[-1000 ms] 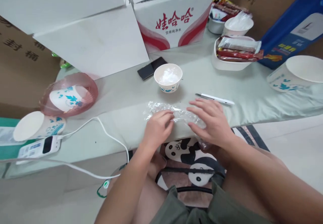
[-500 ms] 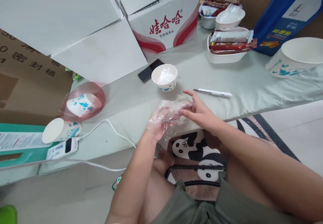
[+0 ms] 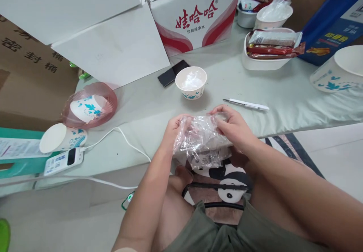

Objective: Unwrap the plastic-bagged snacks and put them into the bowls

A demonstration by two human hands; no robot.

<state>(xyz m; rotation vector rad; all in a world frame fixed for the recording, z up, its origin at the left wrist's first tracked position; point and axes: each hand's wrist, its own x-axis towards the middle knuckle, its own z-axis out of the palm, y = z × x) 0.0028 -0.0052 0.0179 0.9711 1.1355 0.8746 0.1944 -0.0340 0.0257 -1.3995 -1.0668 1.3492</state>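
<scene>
A crumpled clear plastic bag [image 3: 202, 134] is stretched between my two hands, over the table's front edge. My left hand [image 3: 176, 131] is closed on its left side, and the film partly covers the fingers. On the opposite side my right hand [image 3: 231, 125] pinches the bag's upper right part between thumb and fingers. The bag's lower end hangs loose below the edge. Just beyond the hands stands a paper bowl [image 3: 191, 82] with blue leaf prints, holding crumpled clear plastic. A white pen [image 3: 246, 104] lies right of the bowl, and a black phone [image 3: 173, 73] lies behind it.
At left are a pink bowl [image 3: 112, 104] with a paper cup inside, another paper cup [image 3: 64, 138] lying tipped, and a white power bank [image 3: 64, 163] with cable. A white carton [image 3: 195, 21] stands behind. Rightward are a tub of wrapped snacks [image 3: 265, 63] and a large paper bucket [image 3: 329, 78].
My right hand has gone from spread fingers to a pinch on the bag. The bag is now spread wider between both hands and hangs lower. The view has shifted slightly.
</scene>
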